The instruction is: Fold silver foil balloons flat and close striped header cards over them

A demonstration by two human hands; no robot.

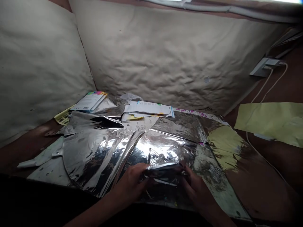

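Both of my hands are close to the front edge of a work surface covered with crinkled silver foil sheeting [94, 157]. Between them is a small, shiny piece of folded silver foil [164, 172], dark on the side facing me. My left hand [133, 180] pinches its left end, thumb below and fingers above. The right end is gripped by my right hand [195, 186]. Just behind the piece lies a small grey tab with a round hole [161, 156] on the foil. Some fingertips are hidden behind the folded piece, and shadow blurs its lower edge.
A stack of printed cards [151, 109] lies at the back middle, and another printed stack [88, 101] at the back left. Padded cream sheeting [156, 56] covers the walls. On the right are a power socket [264, 66], its white cables and yellow paper [274, 121].
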